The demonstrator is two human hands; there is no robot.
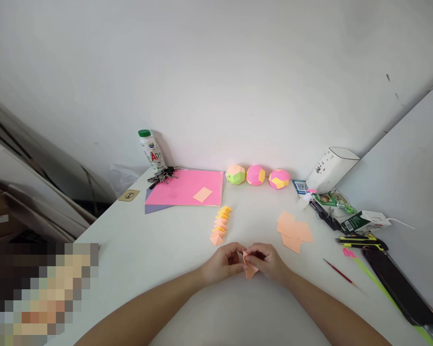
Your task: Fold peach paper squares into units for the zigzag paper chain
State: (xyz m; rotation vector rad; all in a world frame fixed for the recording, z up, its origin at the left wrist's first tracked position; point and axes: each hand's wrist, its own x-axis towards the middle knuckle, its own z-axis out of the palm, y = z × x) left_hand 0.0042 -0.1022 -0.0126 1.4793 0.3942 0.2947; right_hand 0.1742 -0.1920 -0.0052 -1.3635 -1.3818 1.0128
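Observation:
Between both hands, over the near middle of the white table, is a peach-coloured piece of folded paper (251, 272). My left hand (223, 263) pinches its left edge with thumb and forefinger. The fingers of my right hand (269, 262) close on its upper right part and cover some of it, so the exact fold is hidden. Just beyond my left hand stands a row of small folded paper units (220, 226), peach and yellow-orange. Several flat peach paper squares (296, 231) lie overlapping to the right of my right hand.
Along the wall sit three faceted paper balls (256, 176). A pink notebook (187, 185) with one peach square, keys (164, 176) and a bottle (152, 151) occupy the back left. Rightward lie a thin red stick (339, 271), a utility knife (361, 241) and a black phone-like slab (400, 286).

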